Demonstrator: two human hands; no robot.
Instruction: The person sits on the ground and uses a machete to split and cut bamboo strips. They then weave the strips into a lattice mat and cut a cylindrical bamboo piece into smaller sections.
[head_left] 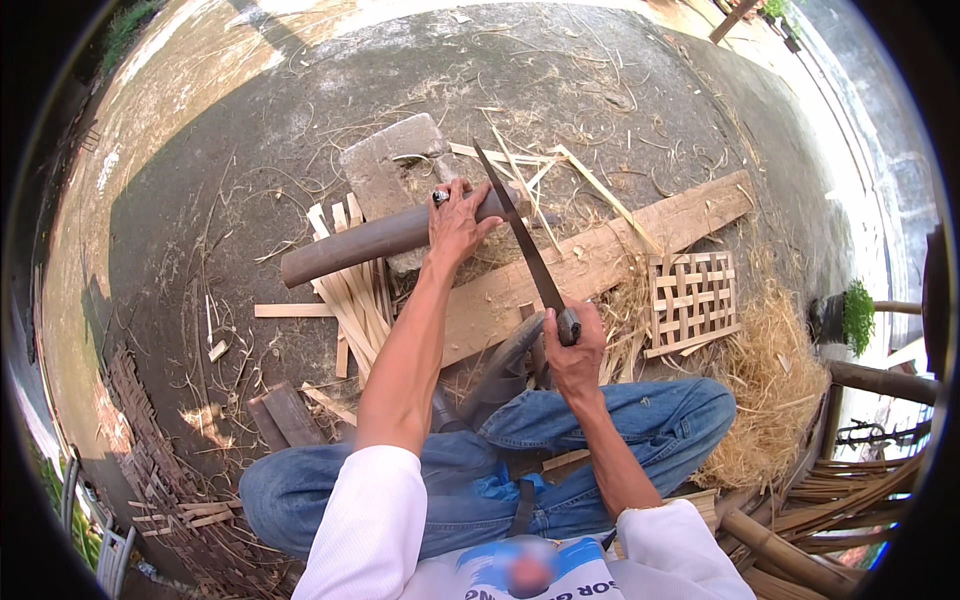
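My left hand [458,222] is closed over a short, dark brown length of bamboo [355,245], near its right end. That bamboo lies at a slant, resting on a grey concrete block [395,150] and some pale strips. In my right hand [577,355] is the dark handle of a handsaw [532,252], gripped in closed fingers. Its long, tapering blade points away from me and to the left, passing across the bamboo's right end, just right of my left hand. I cannot tell whether the teeth touch the bamboo.
A wide wooden plank [690,212] lies diagonally behind the saw. Pale split strips [355,310] are bundled under the bamboo. To the right are a small woven lattice panel [692,300] and a heap of fine shavings [765,385]. Dark split pieces [287,415] lie near my left knee.
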